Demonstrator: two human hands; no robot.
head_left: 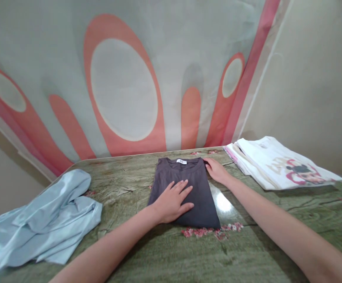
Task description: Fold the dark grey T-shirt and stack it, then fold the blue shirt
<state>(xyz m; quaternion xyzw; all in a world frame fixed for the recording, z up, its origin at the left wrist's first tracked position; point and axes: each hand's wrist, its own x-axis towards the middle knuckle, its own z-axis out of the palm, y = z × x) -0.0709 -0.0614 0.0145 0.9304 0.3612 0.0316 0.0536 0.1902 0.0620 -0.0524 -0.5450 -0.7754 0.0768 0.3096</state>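
A dark grey T-shirt (193, 184) lies on the table, folded into a neat rectangle. Its round neckline and white label face the far edge. My left hand (172, 202) rests flat on the middle of the shirt, fingers spread. At the shirt's far right corner, beside the collar, my right hand (216, 171) touches the edge with outstretched fingertips, the thumb slightly apart. Part of the shirt is hidden under my left hand and wrist.
A crumpled light blue satin garment (50, 220) lies on the left of the table. Several folded white shirts (274, 161), the top one with a cartoon print, are stacked at the right. The green wood-patterned table (124, 243) meets a wall with a coral-and-white panel (171, 78).
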